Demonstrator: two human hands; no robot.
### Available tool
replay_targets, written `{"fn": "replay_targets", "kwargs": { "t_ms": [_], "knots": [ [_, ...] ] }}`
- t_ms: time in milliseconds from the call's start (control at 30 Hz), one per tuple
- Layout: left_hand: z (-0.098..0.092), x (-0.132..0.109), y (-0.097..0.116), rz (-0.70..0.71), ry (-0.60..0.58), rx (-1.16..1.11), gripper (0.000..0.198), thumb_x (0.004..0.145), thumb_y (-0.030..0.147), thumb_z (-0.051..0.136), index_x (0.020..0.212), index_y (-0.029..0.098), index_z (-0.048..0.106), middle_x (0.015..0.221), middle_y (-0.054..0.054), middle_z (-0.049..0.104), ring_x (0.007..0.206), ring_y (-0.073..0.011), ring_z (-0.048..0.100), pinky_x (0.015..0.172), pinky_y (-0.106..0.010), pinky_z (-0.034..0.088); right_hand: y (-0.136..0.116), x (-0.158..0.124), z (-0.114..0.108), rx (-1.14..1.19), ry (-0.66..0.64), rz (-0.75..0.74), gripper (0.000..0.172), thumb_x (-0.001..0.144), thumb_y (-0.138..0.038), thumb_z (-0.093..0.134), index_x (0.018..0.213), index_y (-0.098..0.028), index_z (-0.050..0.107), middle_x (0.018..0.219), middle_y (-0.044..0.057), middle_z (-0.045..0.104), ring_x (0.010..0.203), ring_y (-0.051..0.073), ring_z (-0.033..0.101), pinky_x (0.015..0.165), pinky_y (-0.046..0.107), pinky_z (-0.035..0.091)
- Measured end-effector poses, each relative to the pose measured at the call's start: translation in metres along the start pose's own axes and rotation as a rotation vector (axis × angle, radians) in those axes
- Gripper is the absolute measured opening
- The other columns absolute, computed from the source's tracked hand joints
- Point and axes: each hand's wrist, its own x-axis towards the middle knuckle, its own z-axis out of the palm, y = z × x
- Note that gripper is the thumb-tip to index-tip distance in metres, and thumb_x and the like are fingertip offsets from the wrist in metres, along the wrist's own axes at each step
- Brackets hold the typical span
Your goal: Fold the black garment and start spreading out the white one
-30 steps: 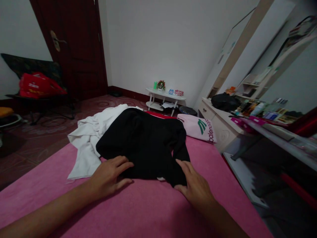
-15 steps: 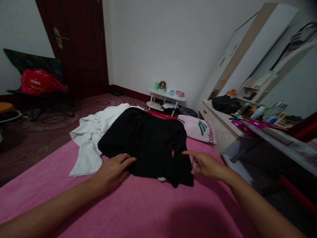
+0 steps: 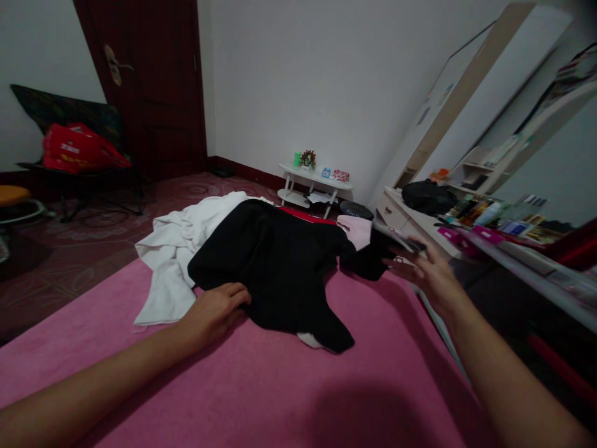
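Observation:
A black garment (image 3: 280, 261) lies spread on the pink bed cover (image 3: 280, 386), over a crumpled white garment (image 3: 177, 249) on its left. My left hand (image 3: 214, 311) rests flat on the black garment's near left edge. My right hand (image 3: 431, 277), blurred by motion, is out at the right edge of the bed with its fingertips on the end of the black sleeve, which is stretched to the right. That sleeve covers most of a folded pink garment (image 3: 357, 229).
A white dresser (image 3: 396, 214) with a black bag (image 3: 426, 196) and several small items stands close at the right. Beyond the bed are a low white table (image 3: 314, 180), a dark door (image 3: 153, 93) and a chair with a red bag (image 3: 74, 149).
My right hand left the near hem, took the black sleeve and drew it out to the right over the pink garment. My left hand stayed pressed on the garment.

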Motion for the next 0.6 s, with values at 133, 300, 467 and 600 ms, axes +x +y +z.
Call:
{"fn": "replay_targets", "kwargs": {
  "t_ms": [133,300,467,600],
  "knots": [
    [-0.004,0.004,-0.001,-0.014,0.005,-0.014,0.02,0.087,0.018,0.046,0.101,0.021,0.06,0.1,-0.005,0.063,0.092,-0.0202,0.06,0.077,-0.031,0.047,0.012,-0.019,0.022,0.021,0.017,-0.13,0.075,0.073,-0.043,0.068,0.138,-0.031,0.031,0.134,0.011,0.052,0.103,0.022,0.064,0.082,0.037,0.054],
    [-0.002,0.005,-0.003,-0.015,0.031,-0.023,0.021,0.089,0.02,0.046,0.102,0.022,0.062,0.1,-0.005,0.065,0.091,-0.0201,0.062,0.075,-0.03,0.047,0.04,-0.099,0.08,-0.54,-0.565,-0.266,0.092,0.059,-0.034,0.079,0.141,-0.031,0.036,0.15,0.01,0.034,0.13,0.031,0.043,0.102,0.049,0.039],
    [-0.006,0.006,-0.008,-0.021,0.056,-0.161,0.021,0.09,0.023,0.045,0.101,0.021,0.064,0.098,-0.005,0.067,0.092,-0.0196,0.062,0.079,-0.031,0.047,0.053,-0.11,0.095,-0.552,-0.412,-0.224,0.021,0.082,-0.027,0.056,0.1,-0.021,0.065,0.117,0.008,0.064,0.104,0.025,0.061,0.089,0.038,0.047],
    [-0.033,0.016,-0.002,-0.111,0.113,-0.43,0.024,0.091,0.033,0.046,0.097,0.018,0.064,0.09,-0.004,0.066,0.084,-0.0173,0.061,0.076,-0.028,0.047,0.036,-0.091,0.072,-0.339,-0.22,-0.055,0.031,0.085,-0.046,0.055,0.082,-0.017,0.065,0.074,0.003,0.065,0.068,0.019,0.06,0.06,0.027,0.045]
  ]
}}
